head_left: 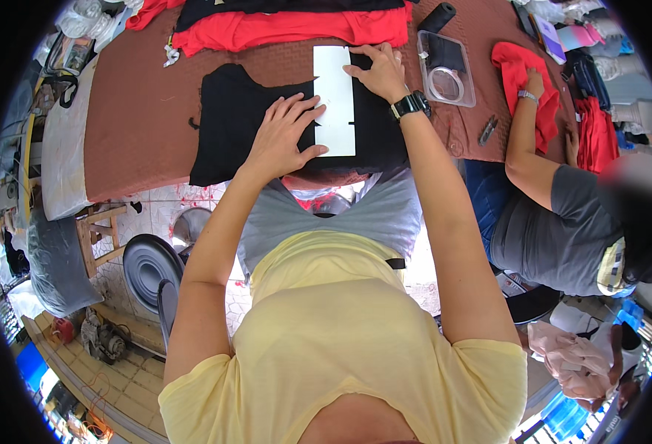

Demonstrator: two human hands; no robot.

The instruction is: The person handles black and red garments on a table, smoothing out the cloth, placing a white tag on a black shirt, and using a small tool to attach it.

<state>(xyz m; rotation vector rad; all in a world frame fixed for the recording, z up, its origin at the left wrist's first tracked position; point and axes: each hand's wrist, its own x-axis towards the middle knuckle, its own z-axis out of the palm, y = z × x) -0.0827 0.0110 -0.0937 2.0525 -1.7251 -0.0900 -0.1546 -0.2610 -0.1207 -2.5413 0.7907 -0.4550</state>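
A black garment [252,126] lies spread on the table in front of me, and a white rectangular card [335,103] with small notches in its edges rests upright over it. My left hand [287,137] lies flat with fingers spread, its fingertips and thumb on the card's left edge and its palm on the black cloth. At the card's upper right corner sits my right hand [379,72], fingers bent and apart, thumb touching the card's edge. It wears a dark watch [409,106] at the wrist. Neither hand grasps anything.
Brown cloth covers the table [141,126]. Red folded fabric [289,29] lies beyond the garment. To the right are a clear plastic box [446,68] holding a white ring, a black cylinder [437,16] and small snips [488,130]. A co-worker's hand [535,83] rests on red cloth [537,122].
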